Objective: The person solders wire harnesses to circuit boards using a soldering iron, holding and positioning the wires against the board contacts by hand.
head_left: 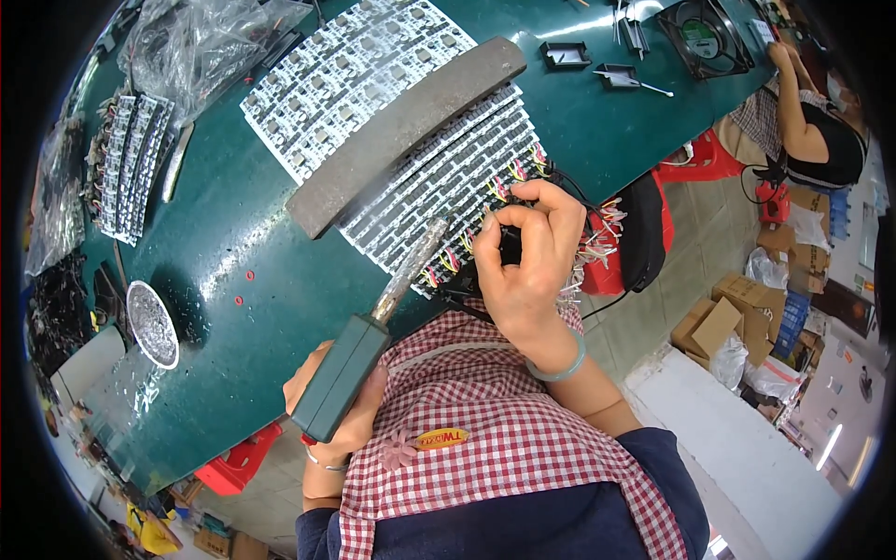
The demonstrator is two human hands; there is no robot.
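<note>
My left hand is wrapped round the dark green handle of a soldering iron. Its metal barrel points up and right, with the tip over the lower edge of the circuit boards. Along that edge run short red, yellow and white wires. My right hand is closed in a pinch at this edge, close to the iron's tip, apparently on a thin wire; the fingers partly cover it. A heavy grey metal bar lies slantwise across the boards.
A small dish with a silvery content and another stack of boards are on the left. Clear plastic bags lie behind. At the far right are black trays and a fan; another person sits beyond.
</note>
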